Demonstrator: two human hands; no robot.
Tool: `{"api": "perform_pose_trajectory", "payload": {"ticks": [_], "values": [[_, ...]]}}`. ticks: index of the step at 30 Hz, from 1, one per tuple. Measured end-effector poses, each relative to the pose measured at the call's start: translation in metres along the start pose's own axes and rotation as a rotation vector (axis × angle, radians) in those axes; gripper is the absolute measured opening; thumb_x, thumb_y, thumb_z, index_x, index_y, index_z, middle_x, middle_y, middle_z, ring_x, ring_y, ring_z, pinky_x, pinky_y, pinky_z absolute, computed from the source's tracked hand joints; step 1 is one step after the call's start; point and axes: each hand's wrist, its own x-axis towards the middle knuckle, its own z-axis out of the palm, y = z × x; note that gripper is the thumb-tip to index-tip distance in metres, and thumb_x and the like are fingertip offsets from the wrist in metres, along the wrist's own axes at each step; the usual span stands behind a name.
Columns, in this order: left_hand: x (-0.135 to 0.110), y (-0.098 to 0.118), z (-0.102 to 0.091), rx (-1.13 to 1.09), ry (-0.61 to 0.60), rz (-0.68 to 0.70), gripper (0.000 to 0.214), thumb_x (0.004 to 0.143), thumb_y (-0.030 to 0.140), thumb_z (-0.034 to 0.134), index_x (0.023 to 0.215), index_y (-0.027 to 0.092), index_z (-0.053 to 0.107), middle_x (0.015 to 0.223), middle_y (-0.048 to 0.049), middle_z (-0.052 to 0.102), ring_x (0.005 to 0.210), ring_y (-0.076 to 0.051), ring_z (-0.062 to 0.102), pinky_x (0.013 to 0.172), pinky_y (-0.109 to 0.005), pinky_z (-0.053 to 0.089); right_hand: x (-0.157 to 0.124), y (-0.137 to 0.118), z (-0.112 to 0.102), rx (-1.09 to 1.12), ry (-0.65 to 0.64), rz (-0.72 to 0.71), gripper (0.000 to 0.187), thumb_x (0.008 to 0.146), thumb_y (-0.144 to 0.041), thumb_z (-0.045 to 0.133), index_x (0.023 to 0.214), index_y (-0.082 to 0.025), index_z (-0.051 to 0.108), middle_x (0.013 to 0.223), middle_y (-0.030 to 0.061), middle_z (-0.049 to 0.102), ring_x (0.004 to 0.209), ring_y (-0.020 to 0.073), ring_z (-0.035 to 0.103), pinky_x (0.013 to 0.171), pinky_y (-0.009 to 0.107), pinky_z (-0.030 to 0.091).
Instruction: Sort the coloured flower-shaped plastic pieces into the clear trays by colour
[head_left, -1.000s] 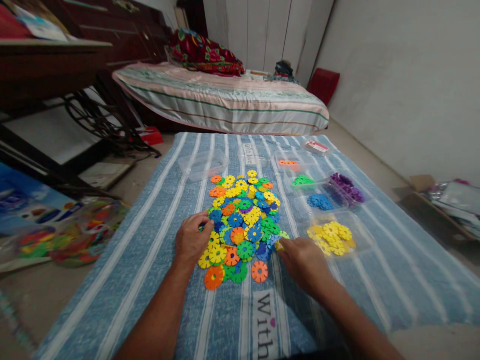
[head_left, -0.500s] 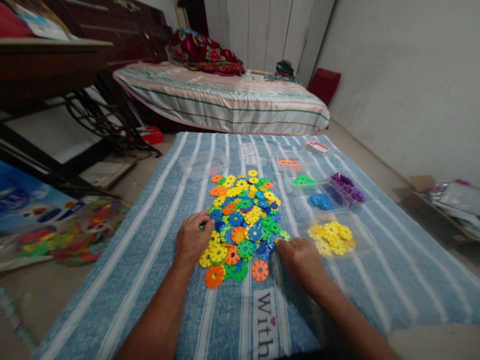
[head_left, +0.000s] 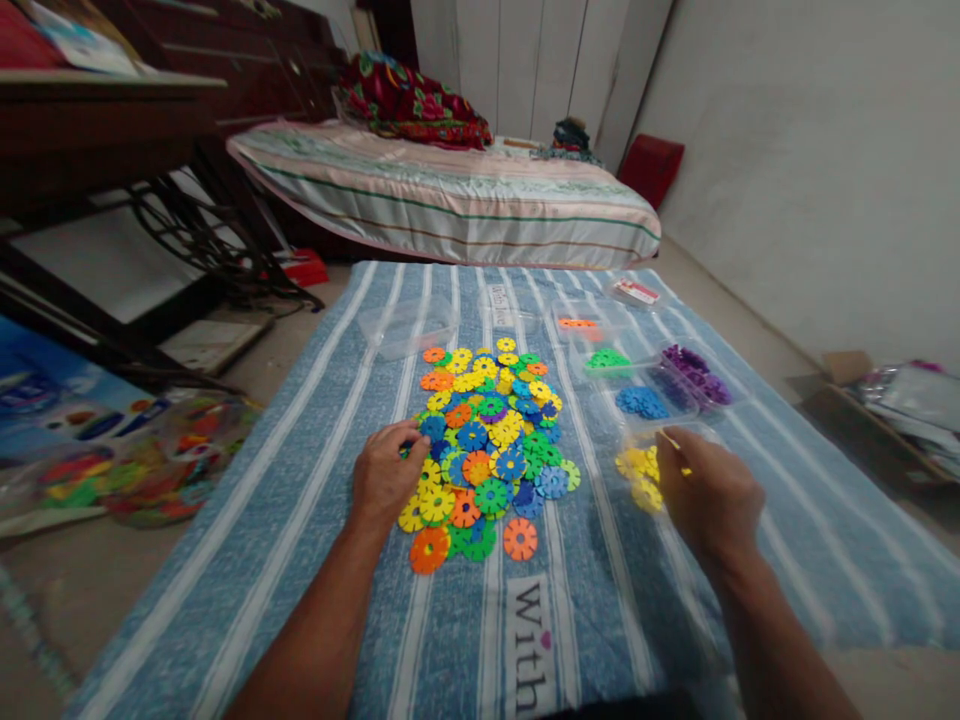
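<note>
A heap of flower-shaped plastic snap discs point(head_left: 491, 450) in yellow, green, blue and orange lies mid-table. Against its left edge rests my left hand point(head_left: 386, 475), fingers curled; a bit of dark blue and green shows between thumb and forefinger, but what they hold, if anything, is unclear. My right hand point(head_left: 709, 490) is closed in a pinch on a yellow snap disc point(head_left: 675, 442), seen partly edge-on. It hovers over a clear box of yellow discs point(head_left: 641, 478) and hides much of that box.
Beyond it stand clear boxes with blue discs point(head_left: 641, 402), purple discs point(head_left: 694, 378), green discs point(head_left: 607, 360) and orange discs point(head_left: 577, 325). A clear plastic box point(head_left: 409, 328) sits at the back left. A striped cloth point(head_left: 300, 440) covers the table; a bed point(head_left: 450, 205) stands behind.
My right hand has moved right from the heap's edge to above the box of yellow discs, carrying a yellow disc. A pale blue disc it covered now shows. My left hand stays put.
</note>
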Motion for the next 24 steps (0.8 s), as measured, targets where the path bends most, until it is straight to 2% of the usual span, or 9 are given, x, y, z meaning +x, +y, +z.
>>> {"api": "perform_pose_trajectory", "payload": {"ticks": [3,6,9,11,14,18,24], "values": [[0.000,-0.001,0.000,0.005,0.002,-0.002,0.019,0.077,0.036,0.053,0.071,0.022,0.064,0.104,-0.0067,0.073,0.103,-0.023,0.066,0.098,-0.038,0.048,-0.012,-0.020,-0.002,0.077,-0.151,-0.084,0.034,0.097,-0.033,0.041,0.084,-0.019,0.069,0.064,0.0049,0.066,0.060,0.0171,0.058,0.061,0.027,0.035],[0.000,-0.001,0.000,0.011,0.003,0.001,0.018,0.077,0.035,0.054,0.071,0.023,0.064,0.104,-0.0066,0.074,0.103,-0.023,0.066,0.098,-0.038,0.048,-0.023,-0.053,-0.002,0.145,-0.398,-0.198,0.022,0.093,-0.030,0.049,0.095,-0.020,0.068,0.069,0.0045,0.070,0.065,0.0169,0.063,0.062,0.026,0.037],[0.000,-0.003,0.001,0.013,0.009,0.007,0.017,0.077,0.035,0.054,0.071,0.023,0.064,0.104,-0.0067,0.074,0.102,-0.023,0.066,0.097,-0.038,0.048,-0.025,-0.079,0.001,0.130,-0.658,-0.217,0.024,0.089,-0.030,0.058,0.110,-0.019,0.064,0.074,0.0058,0.073,0.069,0.0189,0.067,0.060,0.026,0.037],[0.000,-0.004,0.001,0.009,0.010,0.016,0.018,0.078,0.036,0.054,0.071,0.023,0.064,0.104,-0.0067,0.074,0.102,-0.023,0.066,0.096,-0.038,0.049,-0.023,-0.087,0.004,0.117,-0.760,-0.212,0.025,0.089,-0.028,0.058,0.112,-0.018,0.062,0.080,0.0078,0.074,0.073,0.0199,0.068,0.061,0.027,0.038],[0.001,-0.005,0.001,0.010,0.010,0.024,0.019,0.078,0.036,0.053,0.071,0.023,0.064,0.104,-0.0062,0.074,0.102,-0.023,0.066,0.096,-0.038,0.049,-0.020,-0.090,0.010,0.120,-0.790,-0.232,0.022,0.092,-0.025,0.054,0.111,-0.016,0.062,0.082,0.0091,0.074,0.076,0.0200,0.069,0.064,0.028,0.039],[0.001,-0.003,0.000,0.015,-0.001,0.016,0.020,0.077,0.037,0.053,0.071,0.022,0.065,0.104,-0.0060,0.074,0.103,-0.023,0.066,0.097,-0.038,0.048,-0.025,-0.087,0.016,0.136,-0.748,-0.275,0.021,0.094,-0.023,0.051,0.109,-0.015,0.064,0.080,0.0087,0.074,0.074,0.0201,0.068,0.064,0.029,0.036],[0.001,-0.001,0.000,0.014,0.003,0.007,0.019,0.077,0.036,0.053,0.070,0.022,0.065,0.103,-0.0053,0.074,0.102,-0.024,0.066,0.097,-0.038,0.049,-0.033,-0.083,0.024,0.171,-0.644,-0.332,0.017,0.091,-0.013,0.051,0.088,-0.017,0.067,0.070,0.0052,0.071,0.067,0.0174,0.064,0.062,0.031,0.029]]}}
